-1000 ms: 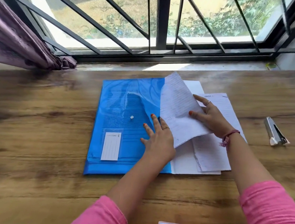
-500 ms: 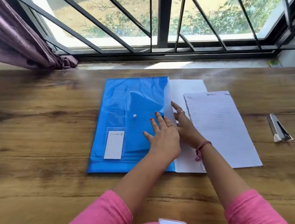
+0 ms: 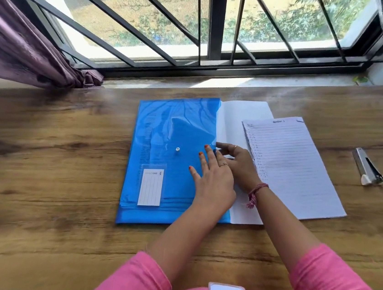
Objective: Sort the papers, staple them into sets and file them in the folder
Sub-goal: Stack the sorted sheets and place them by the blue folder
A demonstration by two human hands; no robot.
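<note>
A blue plastic folder [image 3: 163,129] with a snap button and a label card lies flat in the middle of the wooden table. White papers [image 3: 238,121] stick out of its right opening. My left hand [image 3: 213,178] rests flat on the folder near that edge, fingers straight. Just behind it, my right hand [image 3: 238,164] touches the protruding papers at the folder's edge; I cannot tell whether it pinches them. A set of lined, written sheets [image 3: 290,165] lies flat on the table to the right. A silver stapler [image 3: 368,168] lies further right.
The wooden table [image 3: 52,164] runs up to a window sill with black bars [image 3: 213,28]. A purple curtain [image 3: 17,48] hangs at the back left. A wall stands at the far right.
The lifted sheet set has been laid flat on the table to the right. My right hand came back to the papers at the folder's opening. My left hand stayed on the folder.
</note>
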